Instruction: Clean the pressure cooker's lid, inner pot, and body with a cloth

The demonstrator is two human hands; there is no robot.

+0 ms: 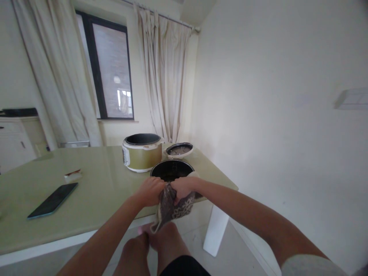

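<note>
On table [103, 168]: cooker [143, 157], lid [179, 150], pot [172, 168]; left hand [152, 190], right hand [184, 188] bunching cloth [179, 205], fingers closed.

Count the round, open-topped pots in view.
2. The green-and-white cooker body stands farther back; the black pot sits nearer, to its right, just beyond the left hand and right hand. None seems hidden.

The left fingertips [161, 184] are hidden behind the hand and the bunched cloth [175, 205]. The cloth and hands cover the near wall of the inner pot [172, 168]; its contents are too dark to tell. The picture's left edge cuts off the table [106, 191] and cabinet [17, 142]. The cooker's panel [126, 157] is too small to read.
</note>
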